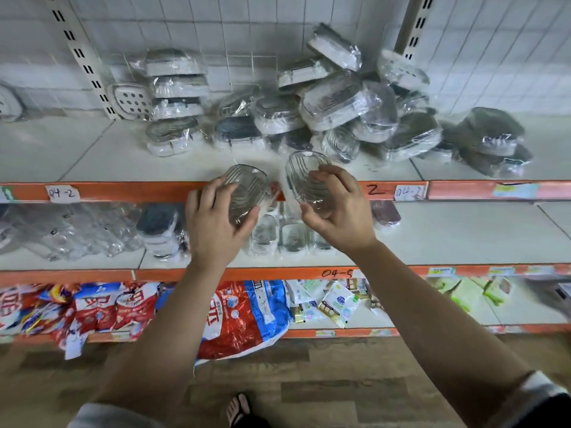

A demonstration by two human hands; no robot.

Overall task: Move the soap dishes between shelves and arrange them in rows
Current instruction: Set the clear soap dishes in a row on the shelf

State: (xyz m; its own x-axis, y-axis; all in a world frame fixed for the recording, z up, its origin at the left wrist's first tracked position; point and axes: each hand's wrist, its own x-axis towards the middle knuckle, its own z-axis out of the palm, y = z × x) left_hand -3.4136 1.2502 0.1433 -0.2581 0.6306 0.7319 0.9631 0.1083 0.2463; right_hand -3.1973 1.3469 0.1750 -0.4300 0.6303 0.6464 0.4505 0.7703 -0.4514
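Each hand, left hand (216, 220) and right hand (336, 211), grips a clear soap dish (247, 189), whose seemingly slick wrapping could slip against the heaped pile (340, 103).

1. Your left hand (213, 227) covers the near half of the left dish (247, 186).
2. Your right hand (340, 211) hides the near edge of the right dish (304, 173).
3. The wrapped pile (333, 100) is smeared by blur; you can't count it.
4. The view's left edge cuts off the white dish (7, 103).
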